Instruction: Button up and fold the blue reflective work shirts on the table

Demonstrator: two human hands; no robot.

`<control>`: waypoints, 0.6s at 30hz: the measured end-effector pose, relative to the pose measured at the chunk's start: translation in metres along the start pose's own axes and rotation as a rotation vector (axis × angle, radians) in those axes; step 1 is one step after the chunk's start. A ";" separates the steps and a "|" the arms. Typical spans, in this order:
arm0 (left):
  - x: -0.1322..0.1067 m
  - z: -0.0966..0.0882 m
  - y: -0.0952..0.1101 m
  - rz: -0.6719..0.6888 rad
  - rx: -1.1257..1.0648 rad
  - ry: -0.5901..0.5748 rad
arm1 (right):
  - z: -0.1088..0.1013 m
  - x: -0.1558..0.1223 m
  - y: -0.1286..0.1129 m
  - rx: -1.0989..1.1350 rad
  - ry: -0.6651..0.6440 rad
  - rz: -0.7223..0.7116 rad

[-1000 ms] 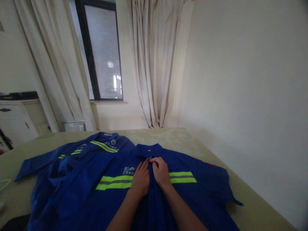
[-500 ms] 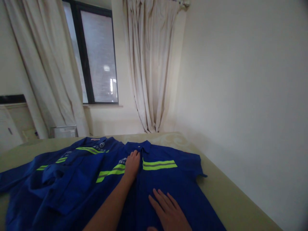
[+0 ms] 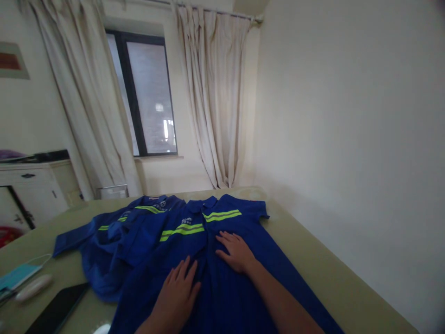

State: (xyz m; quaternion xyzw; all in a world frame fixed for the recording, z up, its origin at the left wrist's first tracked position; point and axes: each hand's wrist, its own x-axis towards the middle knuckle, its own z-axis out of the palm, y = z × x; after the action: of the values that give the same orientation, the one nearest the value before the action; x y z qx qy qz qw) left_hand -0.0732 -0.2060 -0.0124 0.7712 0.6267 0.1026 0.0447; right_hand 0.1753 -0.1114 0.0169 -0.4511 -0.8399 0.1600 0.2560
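Note:
A blue short-sleeved work shirt (image 3: 236,287) with yellow-green reflective strips lies spread on the table, its collar toward the window. Flat on its lower left part rests my left hand (image 3: 177,292), fingers spread. My right hand (image 3: 236,250) lies on the right front of the shirt, just below the right-hand reflective strip, with its fingers outstretched. Neither hand grips anything. To the left lies a second blue work garment (image 3: 139,232), rumpled, with a long sleeve reaching left; the shirt partly overlaps it.
On the near left of the table (image 3: 299,236) are a black phone (image 3: 59,308), a light blue face mask (image 3: 19,276) and a white oblong object (image 3: 34,287). A wall (image 3: 347,162) runs along the right side. Curtains (image 3: 219,97) and a white cabinet (image 3: 38,185) stand behind.
My left hand has come down from near the collar to the lower left front. My right hand has moved up the right front. The view has shifted, showing more of the table's left side.

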 end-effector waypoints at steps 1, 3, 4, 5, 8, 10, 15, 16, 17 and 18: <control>-0.022 0.004 -0.002 0.006 -0.006 -0.022 | 0.001 0.000 -0.002 0.000 0.056 0.009; -0.053 0.006 -0.007 0.053 -0.015 -0.064 | 0.005 -0.001 -0.011 -0.001 0.170 0.029; -0.062 0.005 -0.011 0.068 -0.014 -0.065 | 0.007 -0.002 -0.019 -0.001 0.213 0.036; -0.066 0.002 -0.015 0.076 -0.011 -0.047 | 0.010 -0.005 -0.029 0.000 0.239 0.040; -0.063 -0.010 -0.027 0.081 0.004 0.025 | 0.018 -0.026 -0.066 0.004 0.206 0.005; -0.057 -0.015 -0.032 0.087 0.012 0.026 | 0.020 -0.049 -0.087 0.005 0.126 -0.038; -0.055 -0.007 -0.012 0.117 0.005 0.008 | 0.003 -0.109 -0.087 0.003 -0.118 0.002; -0.055 -0.002 -0.004 0.137 -0.004 0.005 | -0.003 -0.117 -0.079 -0.006 -0.138 0.029; -0.055 0.003 0.005 0.157 -0.014 0.004 | -0.009 -0.122 -0.069 -0.020 -0.138 0.061; -0.054 0.009 0.014 0.174 -0.026 0.007 | -0.015 -0.126 -0.060 -0.037 -0.123 0.090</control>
State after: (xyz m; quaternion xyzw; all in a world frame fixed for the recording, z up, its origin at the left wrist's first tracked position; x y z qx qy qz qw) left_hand -0.0687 -0.2607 -0.0239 0.8216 0.5561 0.1170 0.0437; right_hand 0.2017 -0.2492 0.0230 -0.4825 -0.8356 0.1833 0.1882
